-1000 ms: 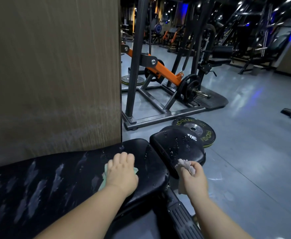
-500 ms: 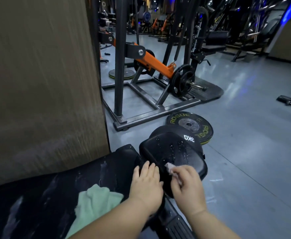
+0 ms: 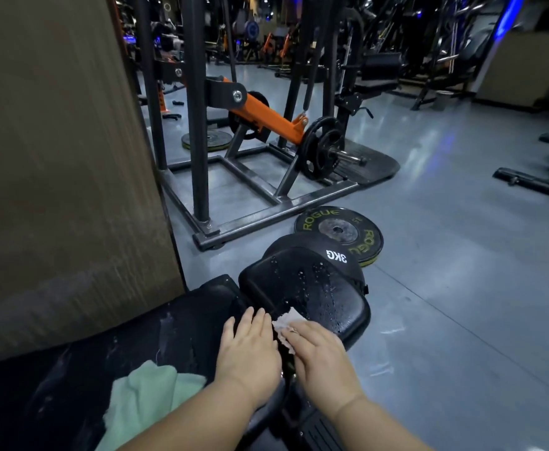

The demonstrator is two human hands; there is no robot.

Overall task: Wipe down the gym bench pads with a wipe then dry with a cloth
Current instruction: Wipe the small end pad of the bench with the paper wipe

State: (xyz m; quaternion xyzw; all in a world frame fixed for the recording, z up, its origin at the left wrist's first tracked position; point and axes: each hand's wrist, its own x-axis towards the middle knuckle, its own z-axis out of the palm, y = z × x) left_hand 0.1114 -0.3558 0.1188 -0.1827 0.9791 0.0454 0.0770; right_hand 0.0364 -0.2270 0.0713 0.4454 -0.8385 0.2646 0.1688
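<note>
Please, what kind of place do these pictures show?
Most likely a gym. A weight plate marked ROGUE lies on the floor, a machine with an orange arm stands behind it, and the right hand holds a wipe on a wet black bench pad.

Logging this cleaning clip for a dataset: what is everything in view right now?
long pad: one, black, streaked, lower left
small pad: one, black, droplet-covered, centre
wipe: one, whitish, small pad's near edge
cloth: one, pale green, lying on long pad
Rogue plate: one, black, floor behind small pad
machine: one, dark frame, orange arm, beyond
panel: one, brown, left
left hand: one, resting at long pad's end
right hand: one, holding wipe
</note>
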